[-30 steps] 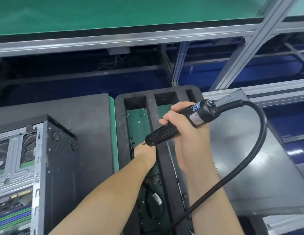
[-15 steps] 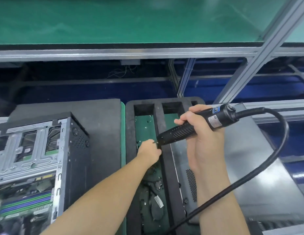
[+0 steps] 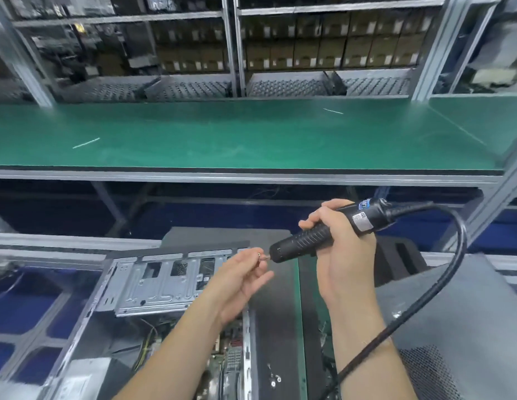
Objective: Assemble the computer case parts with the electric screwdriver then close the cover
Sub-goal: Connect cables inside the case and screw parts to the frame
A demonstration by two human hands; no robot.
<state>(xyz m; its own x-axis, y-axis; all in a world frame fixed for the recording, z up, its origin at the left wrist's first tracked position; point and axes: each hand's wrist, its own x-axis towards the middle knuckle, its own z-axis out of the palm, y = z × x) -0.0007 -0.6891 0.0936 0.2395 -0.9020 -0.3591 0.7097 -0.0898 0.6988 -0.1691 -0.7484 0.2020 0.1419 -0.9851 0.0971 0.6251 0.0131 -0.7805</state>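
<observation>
My right hand (image 3: 342,249) grips the black electric screwdriver (image 3: 312,238), whose bit points left. Its black cable (image 3: 442,281) loops off to the right and down. My left hand (image 3: 240,280) pinches a small silver screw (image 3: 260,255) against the bit's tip, above the case. The open computer case (image 3: 153,287) lies below left, showing its metal drive cage and wiring. A grey case cover (image 3: 459,319) lies on the right.
A black foam tray (image 3: 277,321) lies between case and cover, with loose screws (image 3: 276,378) on it. A green shelf (image 3: 251,134) spans the view above. Behind it are racks of boxes. Aluminium frame posts (image 3: 496,194) stand at the right.
The view has tilted up and shifted. My left hand has come out of the tray with a screw and risen to the bit. The screwdriver has lifted with my right hand.
</observation>
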